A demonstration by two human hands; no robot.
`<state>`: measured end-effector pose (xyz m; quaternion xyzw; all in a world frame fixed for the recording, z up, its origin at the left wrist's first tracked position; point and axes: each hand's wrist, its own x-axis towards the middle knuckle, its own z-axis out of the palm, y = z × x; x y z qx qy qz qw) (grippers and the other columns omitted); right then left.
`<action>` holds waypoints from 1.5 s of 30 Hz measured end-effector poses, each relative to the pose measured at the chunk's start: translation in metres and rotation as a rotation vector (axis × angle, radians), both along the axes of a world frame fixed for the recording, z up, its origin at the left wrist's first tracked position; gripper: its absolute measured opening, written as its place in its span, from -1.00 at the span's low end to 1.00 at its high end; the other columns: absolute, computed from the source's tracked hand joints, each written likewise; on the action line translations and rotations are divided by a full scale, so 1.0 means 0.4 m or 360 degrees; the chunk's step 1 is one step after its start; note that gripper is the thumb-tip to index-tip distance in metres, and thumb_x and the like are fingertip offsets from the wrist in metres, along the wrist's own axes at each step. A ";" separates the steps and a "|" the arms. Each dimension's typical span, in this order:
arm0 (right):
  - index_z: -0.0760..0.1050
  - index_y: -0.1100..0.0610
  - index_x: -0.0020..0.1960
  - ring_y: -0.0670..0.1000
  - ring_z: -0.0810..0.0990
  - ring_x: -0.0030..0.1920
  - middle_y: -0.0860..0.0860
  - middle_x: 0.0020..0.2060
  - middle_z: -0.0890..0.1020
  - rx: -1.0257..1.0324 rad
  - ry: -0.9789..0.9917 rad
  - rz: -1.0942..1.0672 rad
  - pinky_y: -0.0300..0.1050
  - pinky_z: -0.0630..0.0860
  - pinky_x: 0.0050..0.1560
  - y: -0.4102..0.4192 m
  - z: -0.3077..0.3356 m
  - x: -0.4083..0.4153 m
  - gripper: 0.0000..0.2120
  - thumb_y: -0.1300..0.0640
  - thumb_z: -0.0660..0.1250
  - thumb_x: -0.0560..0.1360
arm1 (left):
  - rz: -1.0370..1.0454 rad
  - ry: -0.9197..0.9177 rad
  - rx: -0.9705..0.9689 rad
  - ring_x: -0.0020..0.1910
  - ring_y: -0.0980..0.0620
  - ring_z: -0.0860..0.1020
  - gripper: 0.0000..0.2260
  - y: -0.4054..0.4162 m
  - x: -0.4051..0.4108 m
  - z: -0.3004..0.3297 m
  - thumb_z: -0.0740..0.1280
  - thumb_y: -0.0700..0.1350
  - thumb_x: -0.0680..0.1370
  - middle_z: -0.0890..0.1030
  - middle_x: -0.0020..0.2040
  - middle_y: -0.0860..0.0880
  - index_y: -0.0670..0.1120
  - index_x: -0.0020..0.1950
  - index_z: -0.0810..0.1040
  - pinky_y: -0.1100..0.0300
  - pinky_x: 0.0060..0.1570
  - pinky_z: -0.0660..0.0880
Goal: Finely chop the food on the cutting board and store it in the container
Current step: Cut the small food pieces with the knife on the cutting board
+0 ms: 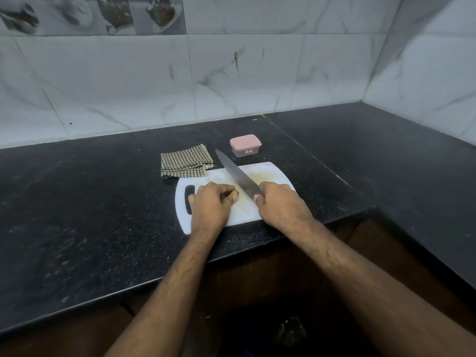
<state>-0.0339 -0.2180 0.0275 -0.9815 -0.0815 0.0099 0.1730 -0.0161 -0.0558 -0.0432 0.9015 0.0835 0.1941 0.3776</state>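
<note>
My right hand point(279, 202) is wrapped around the knife point(238, 175) at the handle, fingers curled tight, thumb tip showing at the base of the blade. The blade runs up and to the left from my fist, and its tip reaches past the far edge of the cutting board point(244, 210). My left hand point(211, 200) has its fingers curled down over a small tan piece of food point(234, 193), pinning it to the board; only the end of the piece pokes out by my fingertips, just left of the blade. I cannot tell if the edge is touching the food. A pale yellowish smear of chopped bits point(262, 176) lies on the far right part of the white board, right of the blade. The board's handle slot is on its left end. Behind the board sits the pink-lidded container point(245, 145), lid on, apart from the board. A checked cloth point(185, 161) lies folded at the board's far left corner. All on a black countertop point(90, 202).
</note>
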 end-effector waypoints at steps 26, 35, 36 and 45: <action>0.46 0.07 0.23 0.03 0.46 -0.13 -0.02 -0.15 0.44 -0.0227 -0.0028 0.0050 -0.06 0.39 -0.17 0.031 0.009 -0.028 -0.81 0.11 0.19 0.64 | -0.0003 -0.0054 0.0049 0.10 0.04 0.56 -0.88 -0.006 -0.016 0.013 0.46 -0.02 0.58 0.70 0.05 0.11 0.08 0.10 0.73 0.03 0.10 0.22; 0.44 0.06 0.23 0.03 0.47 -0.14 -0.02 -0.19 0.42 -0.0240 0.0018 0.0087 -0.07 0.39 -0.20 0.034 0.010 -0.024 -0.79 0.17 0.17 0.63 | 0.0011 -0.0039 0.0072 0.09 0.05 0.55 -0.89 -0.007 -0.009 0.008 0.45 -0.01 0.58 0.70 0.04 0.13 0.09 0.10 0.72 0.04 0.09 0.19; 0.45 0.06 0.23 0.03 0.48 -0.15 -0.03 -0.20 0.42 -0.0239 0.0021 0.0093 -0.07 0.39 -0.20 0.035 0.011 -0.021 -0.79 0.17 0.16 0.62 | 0.0011 -0.0051 0.0026 0.07 0.07 0.58 -0.89 -0.006 -0.010 0.007 0.46 -0.01 0.57 0.71 0.02 0.14 0.08 0.09 0.72 0.04 0.10 0.21; 0.43 0.09 0.26 0.04 0.47 -0.12 0.00 -0.17 0.41 -0.0346 0.0046 0.0165 -0.05 0.40 -0.17 0.035 0.029 -0.029 -0.77 0.18 0.18 0.62 | 0.0008 -0.0003 0.0142 0.12 0.05 0.53 -0.90 -0.007 -0.006 0.007 0.44 -0.01 0.59 0.67 0.06 0.14 0.09 0.10 0.68 0.06 0.10 0.14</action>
